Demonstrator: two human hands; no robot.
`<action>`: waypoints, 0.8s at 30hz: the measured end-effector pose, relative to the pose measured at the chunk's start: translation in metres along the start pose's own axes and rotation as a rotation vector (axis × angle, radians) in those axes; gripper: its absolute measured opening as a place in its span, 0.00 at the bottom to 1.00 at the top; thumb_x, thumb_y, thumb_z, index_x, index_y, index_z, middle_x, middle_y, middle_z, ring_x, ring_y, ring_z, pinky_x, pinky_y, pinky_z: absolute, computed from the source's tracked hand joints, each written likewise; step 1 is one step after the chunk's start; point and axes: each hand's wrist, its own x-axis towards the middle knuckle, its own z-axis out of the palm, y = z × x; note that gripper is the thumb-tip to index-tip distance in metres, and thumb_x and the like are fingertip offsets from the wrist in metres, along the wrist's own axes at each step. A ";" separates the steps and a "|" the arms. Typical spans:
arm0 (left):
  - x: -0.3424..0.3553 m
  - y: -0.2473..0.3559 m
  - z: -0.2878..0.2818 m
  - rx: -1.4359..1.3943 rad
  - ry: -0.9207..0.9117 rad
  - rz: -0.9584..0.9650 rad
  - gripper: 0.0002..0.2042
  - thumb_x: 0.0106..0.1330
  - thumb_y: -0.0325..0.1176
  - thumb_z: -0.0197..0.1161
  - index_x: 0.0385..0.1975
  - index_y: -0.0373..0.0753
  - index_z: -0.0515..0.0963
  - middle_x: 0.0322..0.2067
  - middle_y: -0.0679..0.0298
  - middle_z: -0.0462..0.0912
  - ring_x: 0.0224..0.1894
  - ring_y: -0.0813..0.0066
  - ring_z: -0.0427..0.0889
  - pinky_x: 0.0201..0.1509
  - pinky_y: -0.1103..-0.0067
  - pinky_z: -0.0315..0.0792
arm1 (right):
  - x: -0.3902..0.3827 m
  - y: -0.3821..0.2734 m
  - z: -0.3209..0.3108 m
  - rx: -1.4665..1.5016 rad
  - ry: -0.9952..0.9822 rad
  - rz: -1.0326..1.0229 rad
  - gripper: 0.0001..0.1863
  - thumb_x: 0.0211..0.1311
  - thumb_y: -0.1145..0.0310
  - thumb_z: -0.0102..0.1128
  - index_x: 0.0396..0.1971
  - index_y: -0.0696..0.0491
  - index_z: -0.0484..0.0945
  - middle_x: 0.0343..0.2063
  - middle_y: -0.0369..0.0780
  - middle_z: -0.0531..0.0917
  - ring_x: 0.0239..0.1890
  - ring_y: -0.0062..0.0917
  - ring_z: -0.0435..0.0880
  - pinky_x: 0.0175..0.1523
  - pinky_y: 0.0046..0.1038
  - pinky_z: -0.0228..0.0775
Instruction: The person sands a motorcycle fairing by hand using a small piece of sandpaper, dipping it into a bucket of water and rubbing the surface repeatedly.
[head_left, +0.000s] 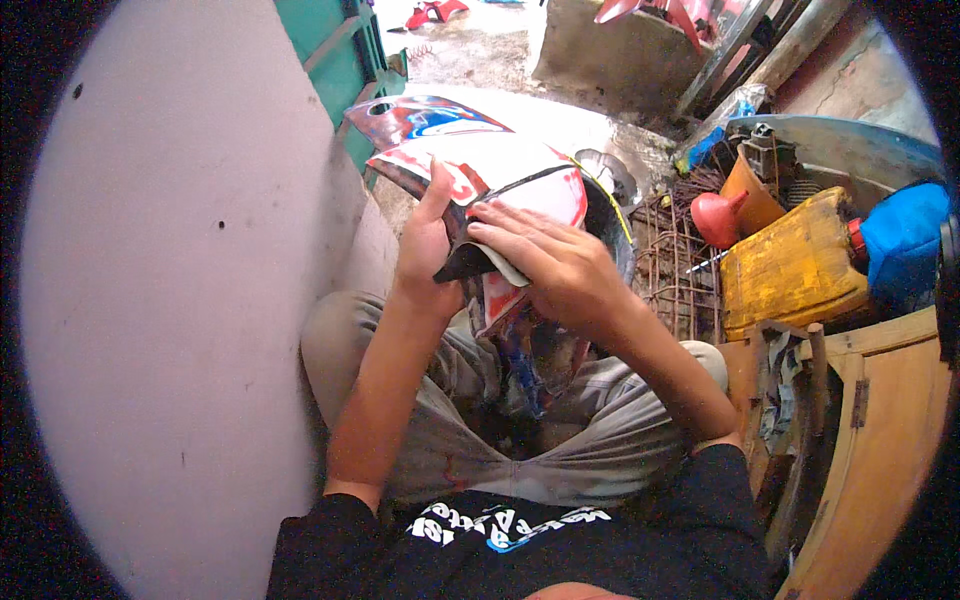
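In front of me, above my crossed legs, is a curved plastic fairing panel (pixel 540 190) with white, red and dark patches. My left hand (pixel 425 245) grips its left side, the thumb pointing up along the edge. Laid flat over a sheet of sandpaper (pixel 466 262), my right hand (pixel 570 265) presses it to the panel with fingers close together. The sheet's dark side and pale side both show where it curls below the fingers. Just beyond lies another panel (pixel 430 118) in blue, white and red.
A pale wall (pixel 180 250) rises close on my left. To the right are a metal grid (pixel 675 260), a yellow jerrycan (pixel 795 265), a red funnel (pixel 717 218) and a blue bag (pixel 908 235). A wooden cabinet (pixel 880 410) stands near my right elbow. A dark round tub (pixel 612 215) sits behind the panel.
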 end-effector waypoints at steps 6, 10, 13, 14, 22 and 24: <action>0.000 -0.002 0.029 0.262 0.311 0.051 0.22 0.77 0.45 0.48 0.61 0.34 0.66 0.55 0.54 0.78 0.55 0.60 0.80 0.62 0.63 0.73 | -0.024 0.056 -0.029 0.149 0.304 0.531 0.17 0.67 0.74 0.55 0.55 0.59 0.76 0.45 0.50 0.85 0.47 0.36 0.85 0.51 0.33 0.75; 0.002 -0.002 0.027 0.301 0.352 0.046 0.22 0.77 0.45 0.49 0.60 0.34 0.67 0.54 0.54 0.78 0.53 0.60 0.81 0.60 0.63 0.74 | -0.034 0.089 -0.028 0.264 0.568 0.782 0.16 0.76 0.63 0.49 0.47 0.62 0.78 0.39 0.43 0.84 0.42 0.28 0.82 0.47 0.30 0.73; 0.003 -0.002 0.024 0.435 0.338 0.120 0.25 0.75 0.50 0.51 0.60 0.35 0.67 0.53 0.55 0.78 0.52 0.61 0.81 0.60 0.63 0.74 | -0.031 0.087 -0.009 0.919 0.722 1.012 0.18 0.77 0.58 0.48 0.51 0.57 0.77 0.41 0.36 0.83 0.42 0.20 0.80 0.47 0.26 0.73; 0.002 -0.003 0.021 0.475 0.332 0.139 0.26 0.74 0.51 0.52 0.60 0.35 0.67 0.53 0.56 0.78 0.52 0.61 0.80 0.59 0.63 0.74 | -0.033 0.086 -0.004 1.032 0.677 1.035 0.20 0.77 0.56 0.49 0.51 0.58 0.75 0.41 0.38 0.82 0.42 0.21 0.80 0.47 0.27 0.74; -0.009 -0.022 0.006 -0.050 -0.122 0.135 0.46 0.64 0.72 0.48 0.69 0.36 0.58 0.64 0.56 0.69 0.64 0.60 0.71 0.67 0.61 0.67 | -0.041 0.073 0.015 1.211 0.702 1.263 0.22 0.76 0.52 0.48 0.49 0.59 0.72 0.40 0.40 0.82 0.41 0.24 0.82 0.49 0.30 0.77; -0.015 -0.036 0.014 0.046 -0.079 0.131 0.48 0.63 0.73 0.48 0.70 0.36 0.55 0.66 0.56 0.65 0.66 0.60 0.67 0.70 0.61 0.63 | -0.049 0.074 0.023 1.299 0.744 1.239 0.23 0.76 0.52 0.47 0.49 0.59 0.71 0.41 0.42 0.82 0.40 0.25 0.83 0.47 0.30 0.78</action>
